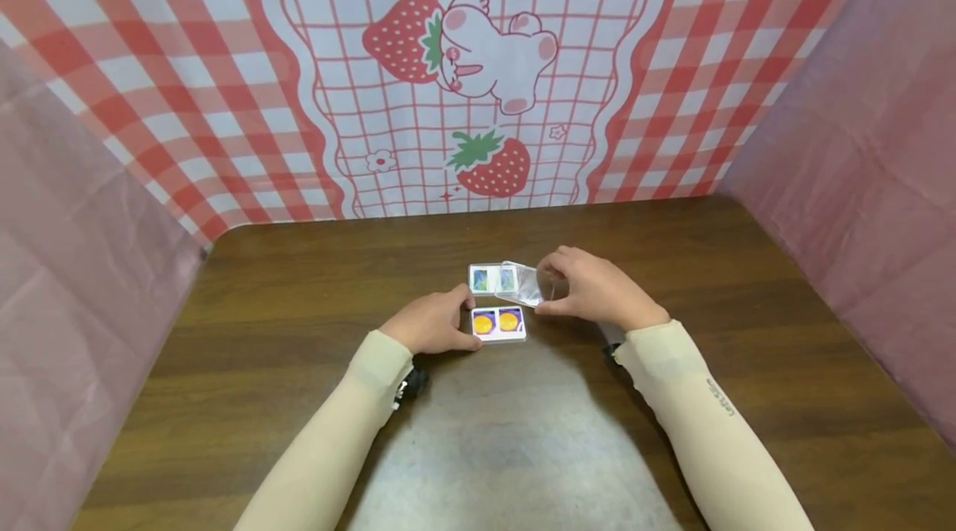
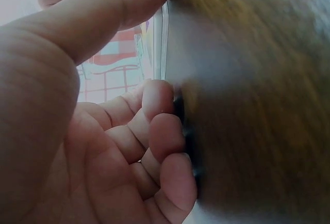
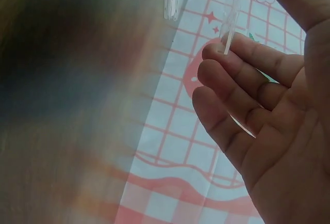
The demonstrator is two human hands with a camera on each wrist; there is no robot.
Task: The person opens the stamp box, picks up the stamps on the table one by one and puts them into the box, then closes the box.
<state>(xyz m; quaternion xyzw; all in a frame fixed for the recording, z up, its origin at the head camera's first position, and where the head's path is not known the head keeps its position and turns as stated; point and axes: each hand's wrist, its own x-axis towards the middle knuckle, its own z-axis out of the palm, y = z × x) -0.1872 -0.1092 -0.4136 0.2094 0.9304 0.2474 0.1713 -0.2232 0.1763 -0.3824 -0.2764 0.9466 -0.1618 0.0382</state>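
My left hand (image 1: 429,322) holds the left end of a flat clear case (image 1: 499,325) on the table, thumb at its near corner and index finger at its far corner. Two orange-and-purple pictures show in that case. Just behind it lies a second clear case (image 1: 481,279) with two blue-green pictures. With thumb and fingertips, my right hand (image 1: 597,290) pinches a clear plastic cover (image 1: 524,285), tilted, its left end overlapping the second case. The right wrist view shows the cover (image 3: 230,30) edge-on between thumb and fingers.
The brown wooden table (image 1: 299,398) runs back to a red-and-white strawberry cloth (image 1: 478,158). Pink cloth walls (image 1: 859,116) stand on both sides. Light glares off the table in front of the cases.
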